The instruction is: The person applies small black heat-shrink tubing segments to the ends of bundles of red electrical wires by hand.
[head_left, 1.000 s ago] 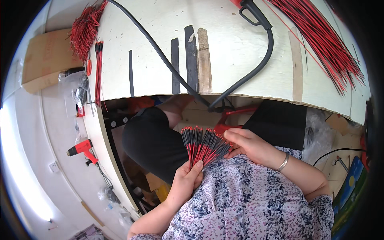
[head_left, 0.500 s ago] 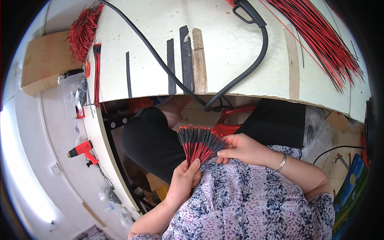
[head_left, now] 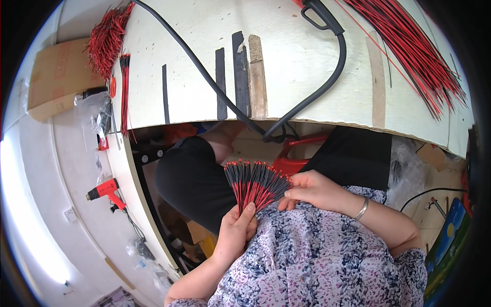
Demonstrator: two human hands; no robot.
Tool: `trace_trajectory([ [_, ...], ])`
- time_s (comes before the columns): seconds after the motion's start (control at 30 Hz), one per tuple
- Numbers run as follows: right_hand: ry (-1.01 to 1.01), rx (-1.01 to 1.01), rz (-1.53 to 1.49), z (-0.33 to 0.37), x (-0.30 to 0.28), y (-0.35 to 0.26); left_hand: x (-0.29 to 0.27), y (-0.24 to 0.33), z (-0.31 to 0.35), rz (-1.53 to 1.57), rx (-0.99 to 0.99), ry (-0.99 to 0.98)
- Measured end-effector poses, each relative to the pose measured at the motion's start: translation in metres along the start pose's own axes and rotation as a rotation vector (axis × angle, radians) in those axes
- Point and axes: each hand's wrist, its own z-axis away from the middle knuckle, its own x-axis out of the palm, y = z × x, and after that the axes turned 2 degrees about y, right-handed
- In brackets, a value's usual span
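Observation:
A bundle of thin red and black wires [head_left: 255, 183] is spread like a fan over my lap, its red-tipped ends pointing up and away from me. My left hand [head_left: 236, 229] is closed around the lower part of the bundle, with the thumb pressed across it. At the fan's right edge, the bent thumb and fingers of my right hand [head_left: 313, 190] pinch the outermost wires near their tips. The wires' lower ends are hidden behind my left hand.
A white table [head_left: 307, 56] stands ahead, crossed by a thick black cable [head_left: 197, 66]. Long red and black wires [head_left: 409, 51] lie at its right, and a wire heap [head_left: 108, 41] at its far left. A red heat gun [head_left: 107, 193] hangs left. A red stool [head_left: 291, 156] is underneath.
The fan of wires has spread slightly wider. My right hand has shifted a little to the right along its edge, while my left hand keeps its hold.

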Motion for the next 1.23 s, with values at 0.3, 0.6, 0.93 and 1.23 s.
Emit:
trace_trajectory([
  [0.3, -0.007, 0.031, -0.124, 0.004, 0.001, -0.013, -0.003, 0.001, -0.001, 0.009, 0.001, -0.001],
  [0.6, 0.094, 0.097, -0.182, 0.002, 0.002, -0.019, 0.001, -0.002, 0.000, -0.058, 0.021, -0.016],
  [0.93, 0.163, 0.077, -0.113, -0.003, 0.000, -0.019, 0.005, -0.001, -0.001, -0.184, 0.047, -0.068],
  [1.23, 0.163, -0.021, 0.050, 0.005, -0.001, -0.045, 0.000, -0.002, -0.003, -0.221, 0.076, -0.097],
])
